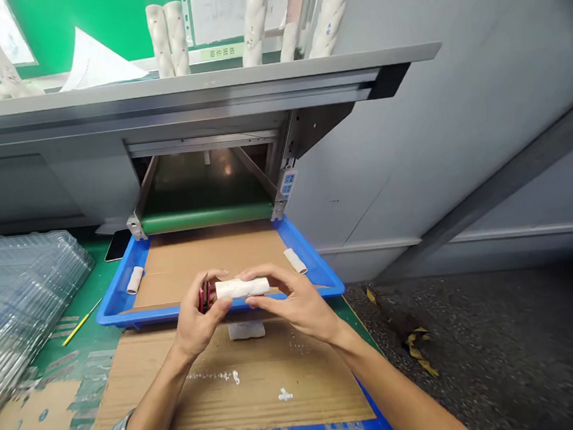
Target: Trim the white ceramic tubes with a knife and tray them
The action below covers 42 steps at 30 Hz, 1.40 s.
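I hold the white roll [243, 287] level between both hands, its long axis running straight left to right, from one set of fingertips across to the other. My right hand [294, 301] has the better hold. Its fingers [266, 272] are closed over the top of the roll's right half and the thumb is pressed in beneath, so that hand carries the weight. My left hand [198, 320] meets the roll only at its left end. There my fingers [216, 274] are curled around a small red tool [204, 296], clamped upright and pressed against that end face. So the roll lies to the right of the tool, end-on to it, and the tool hand is the one nearest the end.

Directly below my fingers is the near rim of a blue tray [118, 303] lined with cardboard. A flat white scrap [246, 330] lies just under them on the cardboard sheet [221, 388] covering the counter. Two smaller rolls [134, 280] rest in the tray, one out beyond each hand.
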### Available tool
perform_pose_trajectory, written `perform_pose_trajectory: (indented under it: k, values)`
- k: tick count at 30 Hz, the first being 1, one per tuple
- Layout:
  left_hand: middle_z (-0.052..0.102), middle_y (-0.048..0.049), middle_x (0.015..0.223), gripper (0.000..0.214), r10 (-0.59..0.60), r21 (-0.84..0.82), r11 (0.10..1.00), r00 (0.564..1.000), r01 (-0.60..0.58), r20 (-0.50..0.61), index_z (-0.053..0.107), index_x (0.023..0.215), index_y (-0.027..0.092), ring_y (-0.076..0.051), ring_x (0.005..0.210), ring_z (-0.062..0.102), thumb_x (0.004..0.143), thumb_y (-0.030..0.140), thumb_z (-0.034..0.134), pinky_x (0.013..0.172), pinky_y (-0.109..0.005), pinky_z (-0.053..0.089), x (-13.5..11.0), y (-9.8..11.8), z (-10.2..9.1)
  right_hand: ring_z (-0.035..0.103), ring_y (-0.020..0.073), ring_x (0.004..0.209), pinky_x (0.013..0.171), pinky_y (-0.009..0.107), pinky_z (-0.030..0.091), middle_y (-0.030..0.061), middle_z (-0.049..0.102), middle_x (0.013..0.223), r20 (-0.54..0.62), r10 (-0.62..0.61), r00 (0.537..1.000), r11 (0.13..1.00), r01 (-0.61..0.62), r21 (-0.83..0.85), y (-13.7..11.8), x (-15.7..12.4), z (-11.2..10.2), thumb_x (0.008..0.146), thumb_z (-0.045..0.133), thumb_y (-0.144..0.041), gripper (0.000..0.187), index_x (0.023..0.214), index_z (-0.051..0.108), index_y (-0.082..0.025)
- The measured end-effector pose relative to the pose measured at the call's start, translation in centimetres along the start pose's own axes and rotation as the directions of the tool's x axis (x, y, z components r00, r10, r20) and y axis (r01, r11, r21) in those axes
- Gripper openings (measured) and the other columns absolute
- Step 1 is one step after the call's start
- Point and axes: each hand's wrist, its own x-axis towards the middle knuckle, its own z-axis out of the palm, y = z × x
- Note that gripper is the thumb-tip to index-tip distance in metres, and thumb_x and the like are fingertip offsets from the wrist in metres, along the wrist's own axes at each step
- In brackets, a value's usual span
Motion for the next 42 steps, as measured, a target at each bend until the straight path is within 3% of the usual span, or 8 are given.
perform_pose_trajectory:
  k: [3,7,12,16,22,29,36,42]
  values:
    - [0.076,-0.0079,0.101,0.046,0.053,-0.041,0.998,0.999,-0.053,0.003,0.073,0.115,0.016,-0.017,0.083,0.070,0.097,0.058,0.078,0.074,-0.024,0.055,-0.1,0.6,-0.7,0.077,0.0217,0.120,0.102,0.034,0.066,0.0034,0.080,0.128,-0.023,-0.065,0.998,0.996,0.067,0.062,-0.8,0.1,1.2,0.090,0.090,-0.035,0.037,0.125,0.077,-0.032]
    - [0.078,-0.0082,0.107,0.038,0.106,-0.078,0.991,0.994,-0.105,0.003,0.073,0.117,0.017,-0.018,0.092,0.074,0.098,0.050,0.080,0.080,-0.023,0.058,-0.6,1.0,-0.8,0.082,0.0220,0.106,0.091,0.032,0.070,0.0064,0.084,0.119,-0.046,0.035,0.998,0.965,-0.022,0.260,-0.2,-0.6,2.1,0.086,0.095,-0.041,0.048,0.128,0.076,-0.028]
    - [0.082,-0.0089,0.112,0.034,0.121,-0.104,0.988,0.992,-0.117,0.030,0.074,0.119,0.018,-0.020,0.098,0.078,0.099,0.044,0.081,0.085,-0.024,0.061,-1.0,1.3,-0.2,0.083,0.0237,0.101,0.089,0.031,0.070,0.0084,0.085,0.115,-0.178,0.051,0.983,0.990,-0.026,0.139,0.2,-1.8,2.5,0.083,0.096,-0.049,0.044,0.118,0.083,-0.025]
    - [0.083,-0.0074,0.113,0.028,0.143,-0.086,0.986,0.989,-0.140,0.036,0.076,0.117,0.019,-0.019,0.103,0.080,0.100,0.041,0.081,0.090,-0.023,0.061,-1.2,1.6,-0.1,0.083,0.0225,0.107,0.092,0.028,0.069,0.0064,0.085,0.120,-0.177,0.028,0.984,0.983,0.005,0.181,-0.3,-2.3,2.7,0.087,0.095,-0.043,0.044,0.126,0.082,-0.030]
    - [0.084,-0.0066,0.115,0.027,0.177,-0.050,0.983,0.983,-0.174,0.052,0.076,0.121,0.020,-0.019,0.105,0.080,0.100,0.037,0.081,0.093,-0.023,0.062,-1.3,1.7,-0.1,0.085,0.0185,0.098,0.087,0.021,0.068,0.0056,0.087,0.111,-0.217,0.025,0.976,0.987,0.010,0.159,-0.4,-2.7,2.3,0.089,0.093,-0.040,0.032,0.118,0.084,-0.028]
    - [0.083,-0.0056,0.112,0.023,0.200,-0.009,0.980,0.979,-0.200,0.041,0.077,0.122,0.021,-0.016,0.098,0.080,0.101,0.029,0.080,0.085,-0.019,0.061,-1.4,1.2,-0.2,0.083,0.0165,0.106,0.094,0.020,0.066,0.0016,0.086,0.121,-0.193,0.001,0.981,0.992,0.024,0.127,-0.4,-3.3,2.3,0.093,0.090,-0.037,0.033,0.125,0.083,-0.036]
    - [0.084,-0.0043,0.111,0.026,0.288,0.041,0.956,0.957,-0.289,0.035,0.078,0.126,0.025,-0.015,0.098,0.079,0.100,0.025,0.081,0.087,-0.020,0.060,-1.5,0.9,-0.3,0.076,0.0182,0.124,0.113,0.029,0.061,0.0002,0.081,0.133,-0.181,-0.047,0.982,0.995,0.062,0.081,-0.5,-3.7,2.3,0.098,0.085,-0.032,0.038,0.135,0.079,-0.040]
    - [0.082,-0.0032,0.097,0.029,0.344,0.058,0.936,0.937,-0.347,0.061,0.079,0.127,0.026,-0.013,0.073,0.070,0.098,0.024,0.083,0.065,-0.020,0.054,-1.5,1.0,-0.2,0.078,0.0118,0.089,0.083,0.024,0.068,0.0032,0.080,0.135,-0.117,-0.020,0.993,0.966,0.050,0.253,-1.8,-3.6,2.5,0.109,0.069,-0.037,0.031,0.139,0.076,-0.038]
